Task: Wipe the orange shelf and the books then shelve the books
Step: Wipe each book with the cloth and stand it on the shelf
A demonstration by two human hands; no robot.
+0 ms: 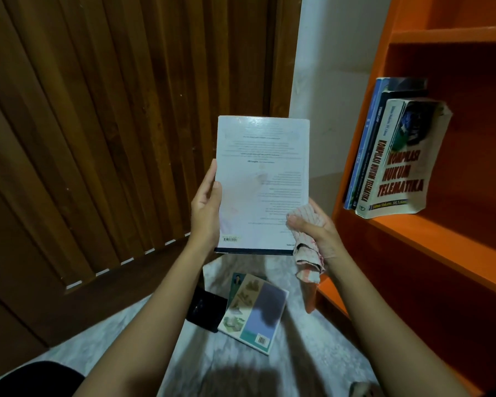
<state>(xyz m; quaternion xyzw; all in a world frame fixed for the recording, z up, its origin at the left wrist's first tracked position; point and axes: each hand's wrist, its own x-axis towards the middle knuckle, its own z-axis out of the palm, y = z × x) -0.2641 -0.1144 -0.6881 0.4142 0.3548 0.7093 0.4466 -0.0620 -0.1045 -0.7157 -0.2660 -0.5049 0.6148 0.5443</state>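
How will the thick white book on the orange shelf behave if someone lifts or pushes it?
The thick white book probably feels heavy, since its spine is wide. Its curled cover corner suggests a soft cover that may flex. Only one side has neighbouring books, so pushing might tip it.

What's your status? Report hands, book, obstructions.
Left hand grips white book upright. Right hand presses cloth to its lower corner. More books on floor; orange shelf has room.

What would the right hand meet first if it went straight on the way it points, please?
The right hand would probably meet the white book first, where its cloth rests at the lower right corner; beyond that, the left hand gripping the opposite edge. Depth is unclear.
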